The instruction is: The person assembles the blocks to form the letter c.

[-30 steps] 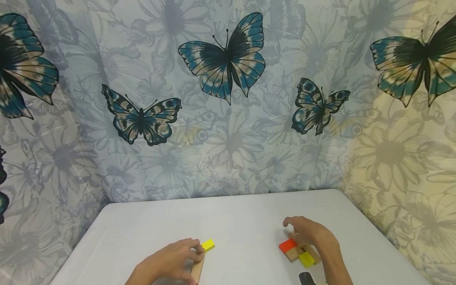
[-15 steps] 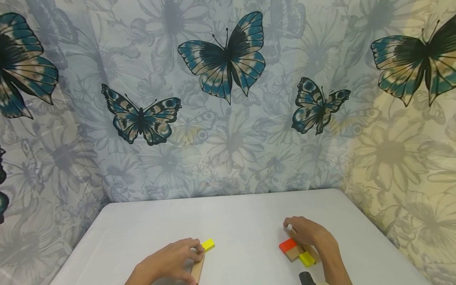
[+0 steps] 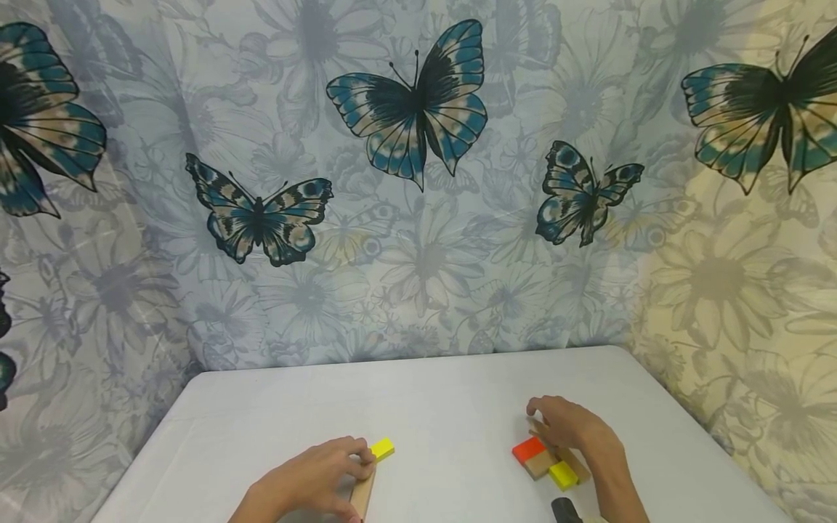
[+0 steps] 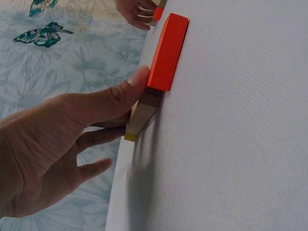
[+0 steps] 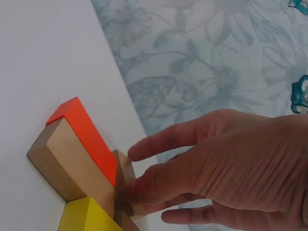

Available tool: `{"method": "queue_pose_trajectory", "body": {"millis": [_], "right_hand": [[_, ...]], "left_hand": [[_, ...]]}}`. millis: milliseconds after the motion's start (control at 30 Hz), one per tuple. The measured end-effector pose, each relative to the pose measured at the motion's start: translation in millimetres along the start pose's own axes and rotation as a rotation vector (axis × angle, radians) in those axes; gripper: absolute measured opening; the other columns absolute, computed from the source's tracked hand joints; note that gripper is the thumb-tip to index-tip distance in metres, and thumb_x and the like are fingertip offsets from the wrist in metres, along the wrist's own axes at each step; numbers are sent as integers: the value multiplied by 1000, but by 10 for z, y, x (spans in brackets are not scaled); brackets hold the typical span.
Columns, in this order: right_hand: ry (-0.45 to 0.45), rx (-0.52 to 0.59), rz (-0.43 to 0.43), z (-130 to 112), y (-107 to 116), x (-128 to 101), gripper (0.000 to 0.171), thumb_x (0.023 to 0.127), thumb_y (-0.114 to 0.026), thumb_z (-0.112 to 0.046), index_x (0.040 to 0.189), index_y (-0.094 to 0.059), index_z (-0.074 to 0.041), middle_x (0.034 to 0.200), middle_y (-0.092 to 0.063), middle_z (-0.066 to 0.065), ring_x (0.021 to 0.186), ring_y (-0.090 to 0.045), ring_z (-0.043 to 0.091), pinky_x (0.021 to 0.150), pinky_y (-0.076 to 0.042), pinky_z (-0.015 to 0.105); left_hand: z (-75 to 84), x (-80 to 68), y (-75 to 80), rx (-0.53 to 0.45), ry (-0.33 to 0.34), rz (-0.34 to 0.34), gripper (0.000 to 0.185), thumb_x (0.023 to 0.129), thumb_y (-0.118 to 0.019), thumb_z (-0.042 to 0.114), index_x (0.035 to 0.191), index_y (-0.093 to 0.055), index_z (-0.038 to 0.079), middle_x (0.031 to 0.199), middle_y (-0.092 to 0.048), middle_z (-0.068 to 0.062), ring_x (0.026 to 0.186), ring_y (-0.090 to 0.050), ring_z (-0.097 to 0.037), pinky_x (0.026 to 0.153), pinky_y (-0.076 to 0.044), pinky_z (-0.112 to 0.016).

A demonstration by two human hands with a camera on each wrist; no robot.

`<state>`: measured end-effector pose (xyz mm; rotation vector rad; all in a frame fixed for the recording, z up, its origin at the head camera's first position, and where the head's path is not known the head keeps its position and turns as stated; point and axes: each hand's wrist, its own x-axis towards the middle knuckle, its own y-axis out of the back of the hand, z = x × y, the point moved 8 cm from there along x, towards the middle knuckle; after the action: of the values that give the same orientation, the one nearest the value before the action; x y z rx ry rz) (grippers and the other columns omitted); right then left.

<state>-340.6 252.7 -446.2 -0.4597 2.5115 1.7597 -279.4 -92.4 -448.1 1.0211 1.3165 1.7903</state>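
My left hand [image 3: 320,472] holds a long plain wooden block [image 3: 362,497] between thumb and fingers. A yellow block [image 3: 383,449] lies at its far end. In the left wrist view, an orange-red block [image 4: 168,53] lies at the near end, my thumb tip right at its corner. My right hand [image 3: 570,423] is at a cluster of blocks on the right, its thumb and fingers about a plain wooden block [image 5: 124,168], partly hidden. Beside it are a red block [image 5: 91,139], another wooden block [image 5: 72,161] and a yellow block [image 5: 86,216].
A white table [image 3: 451,414] bears all the blocks. Behind it hangs a floral cloth with butterflies [image 3: 418,109]. A dark rounded thing [image 3: 565,510] shows by my right wrist at the bottom edge.
My right hand has shifted slightly to the right, and more of the wooden block under its fingers shows. The left hand and its block have stayed in place.
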Motion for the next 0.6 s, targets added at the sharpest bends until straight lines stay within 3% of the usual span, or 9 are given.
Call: {"method": "queue_pose_trajectory", "body": {"millis": [300, 600], "right_hand": [[-10, 27, -13, -13, -22, 15, 12, 86, -60, -11, 98, -61, -10, 80, -56, 1, 69, -50, 17, 66, -48, 38], [4, -52, 67, -114, 40, 24, 16, 86, -61, -14, 102, -62, -12, 91, -61, -1, 75, -52, 16, 75, -48, 42]], "left_hand": [[-11, 0, -14, -24, 9, -15, 60, 69, -55, 66, 102, -71, 18, 111, -52, 9, 94, -48, -2, 80, -47, -22], [-22, 2, -25, -32, -5, -14, 56, 69, -55, 65, 97, -70, 19, 109, -52, 10, 92, -46, -1, 80, -46, -21]]}}
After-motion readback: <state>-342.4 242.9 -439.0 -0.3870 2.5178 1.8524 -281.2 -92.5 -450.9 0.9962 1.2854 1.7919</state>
